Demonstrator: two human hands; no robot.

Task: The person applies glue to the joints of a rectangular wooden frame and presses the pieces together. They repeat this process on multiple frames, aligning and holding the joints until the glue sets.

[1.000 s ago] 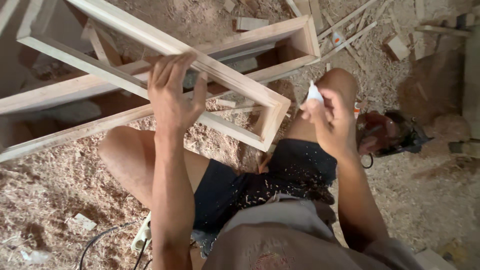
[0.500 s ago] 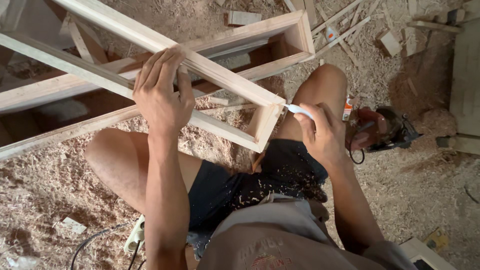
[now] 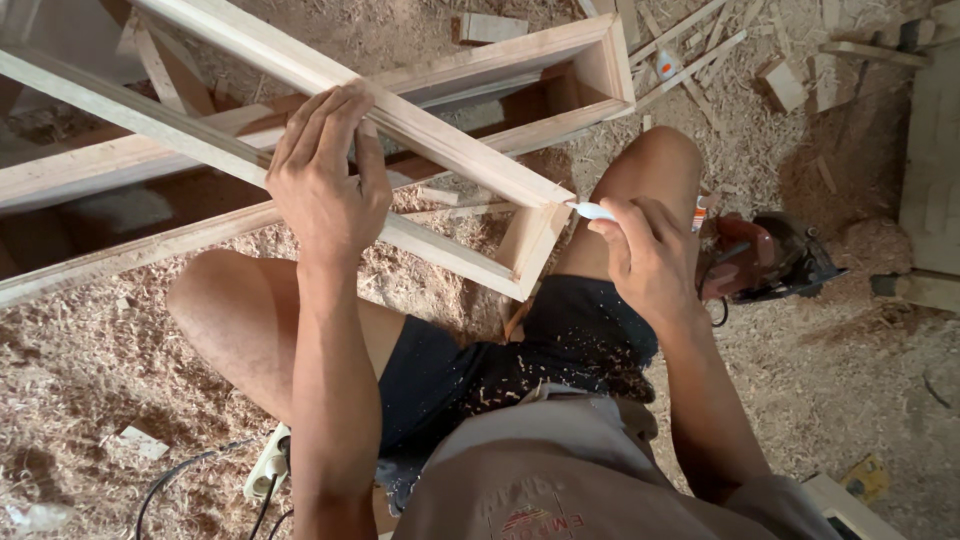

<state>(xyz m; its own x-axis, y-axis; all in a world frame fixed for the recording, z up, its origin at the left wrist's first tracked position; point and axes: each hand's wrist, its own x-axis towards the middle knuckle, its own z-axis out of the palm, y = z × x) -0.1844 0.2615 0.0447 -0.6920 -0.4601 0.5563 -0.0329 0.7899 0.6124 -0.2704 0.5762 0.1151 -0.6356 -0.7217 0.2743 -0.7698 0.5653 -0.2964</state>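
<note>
My left hand (image 3: 325, 180) grips the upper rail of a pale wooden frame (image 3: 455, 150) that slants across my knees. My right hand (image 3: 650, 255) holds a small white tube (image 3: 592, 211), its tip touching the frame's near corner joint (image 3: 555, 205). A second, larger wooden frame (image 3: 600, 50) lies underneath on the sawdust floor. I am squatting, with both knees showing below the frames.
Sawdust and shavings cover the floor. A red and black power tool (image 3: 770, 260) lies just right of my right knee. Wood offcuts and strips (image 3: 700, 40) are scattered at the top right. A white power strip (image 3: 268, 465) with cables sits at the lower left.
My right hand has brought the white tube from above my knee leftward to the frame's corner. My left hand has stayed on the upper rail.
</note>
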